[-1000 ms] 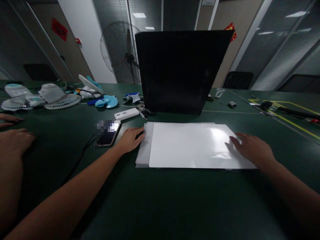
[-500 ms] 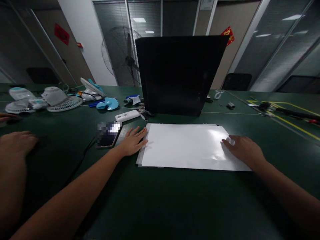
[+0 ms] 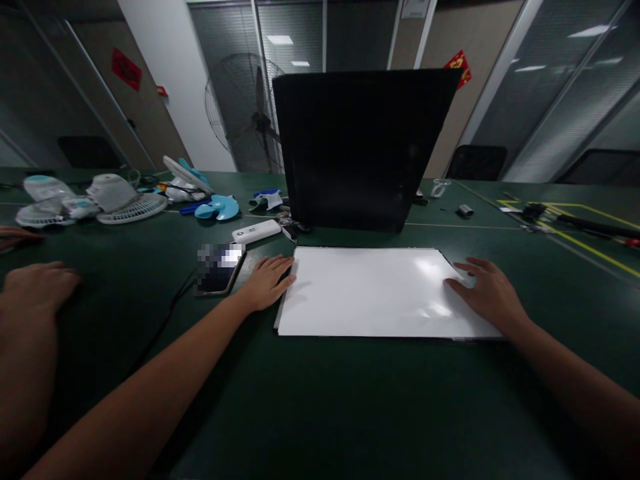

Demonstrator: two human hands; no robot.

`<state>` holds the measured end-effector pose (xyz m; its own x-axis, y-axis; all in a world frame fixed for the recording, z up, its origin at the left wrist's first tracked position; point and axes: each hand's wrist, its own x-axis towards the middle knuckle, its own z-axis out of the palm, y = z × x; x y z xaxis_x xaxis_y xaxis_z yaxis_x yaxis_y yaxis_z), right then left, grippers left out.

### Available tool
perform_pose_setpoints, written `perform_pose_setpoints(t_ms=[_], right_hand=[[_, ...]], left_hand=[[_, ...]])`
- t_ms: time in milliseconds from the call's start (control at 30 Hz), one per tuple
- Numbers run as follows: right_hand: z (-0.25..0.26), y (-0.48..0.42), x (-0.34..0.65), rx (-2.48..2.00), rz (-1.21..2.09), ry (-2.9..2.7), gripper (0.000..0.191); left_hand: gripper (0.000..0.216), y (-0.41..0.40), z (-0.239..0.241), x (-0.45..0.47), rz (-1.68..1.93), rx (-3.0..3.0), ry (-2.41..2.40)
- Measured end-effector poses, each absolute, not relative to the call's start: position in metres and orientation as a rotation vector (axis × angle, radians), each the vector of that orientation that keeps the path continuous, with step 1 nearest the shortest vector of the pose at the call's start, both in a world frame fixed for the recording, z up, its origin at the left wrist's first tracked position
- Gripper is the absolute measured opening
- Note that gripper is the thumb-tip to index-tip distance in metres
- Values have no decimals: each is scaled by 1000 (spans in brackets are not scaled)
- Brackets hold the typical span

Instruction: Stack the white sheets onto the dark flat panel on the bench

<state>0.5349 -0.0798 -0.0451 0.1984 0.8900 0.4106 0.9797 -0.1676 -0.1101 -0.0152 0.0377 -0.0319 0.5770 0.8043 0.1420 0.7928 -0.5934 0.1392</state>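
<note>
A stack of glossy white sheets point(image 3: 370, 293) lies flat on the dark green table point(image 3: 350, 400) in front of me. At the stack's left edge rests my left hand point(image 3: 267, 283), its fingers stretched out and touching the side of the sheets. My right hand point(image 3: 487, 293) is at the opposite edge, thumb and fingers spread apart, with the thumb over the top sheet. Neither hand grips anything. Behind the sheets stands a large black panel point(image 3: 360, 147), upright and leaning slightly.
Left of my left hand lie a phone point(image 3: 220, 270) and a white oblong device point(image 3: 257, 231). Fan parts point(image 3: 133, 207) and a blue fan blade point(image 3: 217, 207) sit farther left. Another person's hand point(image 3: 40, 287) rests at the left edge. A small grey block point(image 3: 465, 211) is at the right.
The top sheet has shifted left, more in line with the sheets beneath. My right hand's fingers have spread away from the edge. My left hand has stayed nearly in place.
</note>
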Motion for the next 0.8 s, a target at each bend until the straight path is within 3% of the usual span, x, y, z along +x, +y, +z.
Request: perform_pose_setpoints(t_ms=[400,633,800], right_hand=[[-42,-81,532,-2086,-234,-1902,55],[-42,-81,530,-2029,-212,-1977,59],[-37,-83,527,-2080,-157,-1949,62]], left_hand=[[81,34,-26,-16,227,2766,1341],[118,-2,12,2,-6,2884,715],[111,-23,23,19,-110,2874,611]])
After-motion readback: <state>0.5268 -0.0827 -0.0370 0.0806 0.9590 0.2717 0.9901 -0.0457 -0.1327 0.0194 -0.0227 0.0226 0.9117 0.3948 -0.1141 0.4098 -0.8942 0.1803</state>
